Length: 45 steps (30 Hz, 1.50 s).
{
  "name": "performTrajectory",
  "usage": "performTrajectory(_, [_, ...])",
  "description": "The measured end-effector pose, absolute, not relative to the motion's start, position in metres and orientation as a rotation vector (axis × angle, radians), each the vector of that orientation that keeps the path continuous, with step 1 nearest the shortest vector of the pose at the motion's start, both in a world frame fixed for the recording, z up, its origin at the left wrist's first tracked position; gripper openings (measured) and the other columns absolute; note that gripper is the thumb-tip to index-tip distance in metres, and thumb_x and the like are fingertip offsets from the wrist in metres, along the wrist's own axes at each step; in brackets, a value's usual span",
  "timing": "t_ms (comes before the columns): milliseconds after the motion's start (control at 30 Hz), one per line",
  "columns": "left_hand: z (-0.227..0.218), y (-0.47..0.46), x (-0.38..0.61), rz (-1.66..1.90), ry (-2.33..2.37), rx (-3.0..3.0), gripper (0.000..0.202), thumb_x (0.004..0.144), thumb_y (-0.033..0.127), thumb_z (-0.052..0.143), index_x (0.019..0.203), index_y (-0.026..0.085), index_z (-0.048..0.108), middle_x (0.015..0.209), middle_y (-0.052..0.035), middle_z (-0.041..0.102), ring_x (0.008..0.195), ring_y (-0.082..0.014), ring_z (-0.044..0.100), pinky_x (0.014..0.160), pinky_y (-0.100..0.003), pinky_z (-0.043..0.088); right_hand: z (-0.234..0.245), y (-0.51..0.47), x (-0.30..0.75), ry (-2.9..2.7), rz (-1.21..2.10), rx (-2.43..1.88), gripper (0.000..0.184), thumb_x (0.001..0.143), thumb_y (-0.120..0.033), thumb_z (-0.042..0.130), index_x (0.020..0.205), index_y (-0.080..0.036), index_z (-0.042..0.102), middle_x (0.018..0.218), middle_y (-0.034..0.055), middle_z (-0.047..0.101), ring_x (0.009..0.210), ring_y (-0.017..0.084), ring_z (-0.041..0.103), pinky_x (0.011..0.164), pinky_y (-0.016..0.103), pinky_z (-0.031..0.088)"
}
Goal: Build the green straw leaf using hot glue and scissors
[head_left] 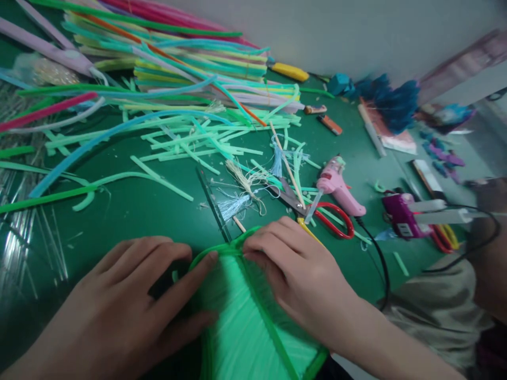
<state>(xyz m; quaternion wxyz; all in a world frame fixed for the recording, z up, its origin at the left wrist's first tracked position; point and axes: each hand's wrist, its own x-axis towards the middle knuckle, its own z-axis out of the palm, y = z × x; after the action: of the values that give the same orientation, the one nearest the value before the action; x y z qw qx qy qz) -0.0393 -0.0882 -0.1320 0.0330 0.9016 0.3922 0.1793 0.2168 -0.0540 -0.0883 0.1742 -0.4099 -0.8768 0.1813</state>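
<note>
A light green leaf-like piece made of pipe cleaners [233,316], edged and ribbed in darker green, lies at the bottom centre. At its top edge, my right hand [304,269] pinches the dark green rim with thumb and fingers. My left hand [130,301] is on the other side, its fingers apart, the index fingertip resting on the rim and the thumb near the light green face. What lies under my right fingertips is hidden. Just beyond the rim are a light blue tassel [234,205] and red-handled scissors [336,220].
Pipe cleaners in bundles [198,58] and cut lengths [170,140] cover the back left of the green table [150,221]. To the right are a pink glue gun [336,184] with a black cord, a purple glue gun [402,214] and blue feathers [400,105]. Another person's arm [489,248] is at far right.
</note>
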Motion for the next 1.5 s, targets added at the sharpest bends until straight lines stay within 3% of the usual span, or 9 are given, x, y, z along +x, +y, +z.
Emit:
performTrajectory(233, [-0.132, -0.087, -0.041, 0.625, 1.190, 2.652, 0.050, 0.094, 0.041, 0.061, 0.141, 0.024, 0.055, 0.116, -0.0100, 0.064, 0.103, -0.0303, 0.060, 0.087, -0.047, 0.052, -0.074, -0.043, 0.213, -2.750, 0.191, -0.945, 0.035, 0.100, 0.000, 0.039, 0.094, -0.008, 0.073, 0.085, 0.0105, 0.070, 0.082, 0.022, 0.057, 0.073, 0.037, 0.049])
performTrajectory(333, [-0.133, -0.086, -0.040, 0.614, 1.198, 2.665, 0.044, 0.096, 0.044, 0.058, 0.137, 0.028, 0.059, 0.117, -0.0103, 0.063, 0.104, -0.0317, 0.060, 0.085, -0.049, 0.052, -0.070, -0.041, 0.211, -2.832, 0.136, -0.918, 0.032, 0.101, -0.005, 0.042, 0.094, -0.011, 0.073, 0.084, 0.0087, 0.070, 0.080, 0.022, 0.056, 0.071, 0.037, 0.050])
performTrajectory(633, [-0.127, -0.080, -0.039, 0.653, 1.140, 2.761, 0.035, 0.098, 0.045, 0.055, 0.125, 0.025, 0.064, 0.110, -0.0095, 0.065, 0.099, -0.0297, 0.063, 0.079, -0.046, 0.054, -0.062, -0.029, 0.204, -3.028, 0.016, -0.746, 0.026, 0.102, -0.012, 0.046, 0.089, -0.017, 0.069, 0.082, 0.0055, 0.064, 0.079, 0.023, 0.053, 0.062, 0.039, 0.040])
performTrajectory(867, [-0.125, -0.079, -0.035, 0.643, 1.150, 2.699, 0.037, 0.098, 0.049, 0.053, 0.125, 0.025, 0.064, 0.112, -0.0102, 0.065, 0.101, -0.0315, 0.063, 0.082, -0.049, 0.055, -0.053, -0.015, 0.201, -3.148, -0.007, -0.552, 0.021, 0.100, -0.012, 0.052, 0.087, -0.017, 0.068, 0.078, 0.0043, 0.061, 0.080, 0.023, 0.052, 0.062, 0.038, 0.034])
performTrajectory(1133, [-0.126, -0.078, -0.034, 0.585, 1.172, 2.682, 0.047, 0.097, 0.063, 0.047, 0.131, 0.033, 0.060, 0.114, -0.0065, 0.066, 0.107, -0.0307, 0.065, 0.089, -0.049, 0.055, -0.050, -0.005, 0.194, -3.183, 0.066, -0.437, 0.025, 0.102, -0.013, 0.053, 0.083, -0.020, 0.069, 0.077, 0.0039, 0.064, 0.083, 0.022, 0.055, 0.063, 0.036, 0.036])
performTrajectory(1367, [-0.123, -0.076, -0.034, 0.552, 1.076, 2.798, 0.054, 0.092, 0.068, 0.053, 0.127, 0.027, 0.062, 0.113, -0.0086, 0.067, 0.107, -0.0331, 0.065, 0.085, -0.051, 0.056, -0.047, 0.008, 0.184, -3.296, 0.127, -0.393, 0.020, 0.096, -0.023, 0.066, 0.077, -0.021, 0.068, 0.071, 0.0009, 0.058, 0.077, 0.021, 0.055, 0.059, 0.036, 0.036])
performTrajectory(1500, [-0.121, -0.076, -0.032, 0.597, 1.064, 2.809, 0.055, 0.092, 0.069, 0.052, 0.124, 0.025, 0.063, 0.110, -0.0091, 0.070, 0.101, -0.0325, 0.067, 0.083, -0.050, 0.056, -0.046, 0.013, 0.180, -3.344, 0.152, -0.403, 0.020, 0.097, -0.022, 0.064, 0.078, -0.021, 0.069, 0.074, 0.0010, 0.060, 0.077, 0.020, 0.055, 0.060, 0.035, 0.037])
